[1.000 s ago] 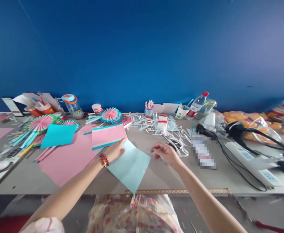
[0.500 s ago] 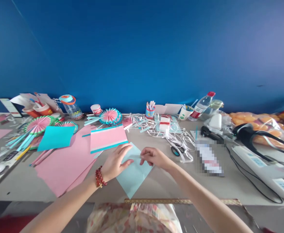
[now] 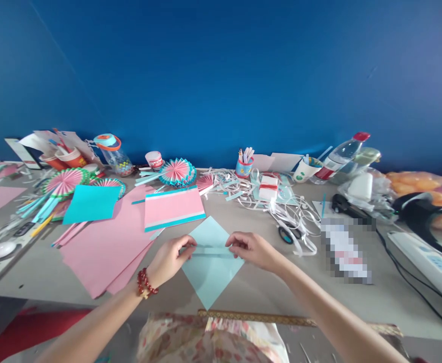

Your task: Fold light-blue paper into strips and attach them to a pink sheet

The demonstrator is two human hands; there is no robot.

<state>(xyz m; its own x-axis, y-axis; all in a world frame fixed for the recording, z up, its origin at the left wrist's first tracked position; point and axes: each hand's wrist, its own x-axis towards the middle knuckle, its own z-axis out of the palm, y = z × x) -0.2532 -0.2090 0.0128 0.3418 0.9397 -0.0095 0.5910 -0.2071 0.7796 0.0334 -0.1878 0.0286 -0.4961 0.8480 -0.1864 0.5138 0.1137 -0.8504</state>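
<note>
A light blue-green paper square [image 3: 212, 282] lies on the table, turned so one corner points at me. Across its middle runs a narrow pale strip [image 3: 210, 250]. My left hand [image 3: 172, 257], with a red bead bracelet at the wrist, pinches the strip's left end near the paper's left corner. The strip's right end is pinched by my right hand [image 3: 253, 249] near the right corner. The fingertips hide both ends.
Pink sheets [image 3: 103, 247] and a pink panel with blue edges [image 3: 175, 207] lie left. Behind are paper rosettes [image 3: 177, 172] and a pen cup [image 3: 244, 166]. Scissors [image 3: 286, 234] among white strips, a bottle [image 3: 337, 156] and a power strip [image 3: 428, 257] are at right.
My left hand has gone from open fingers over the paper to a pinch at its left. My right hand has moved slightly right, and the strip now stretches between both hands.
</note>
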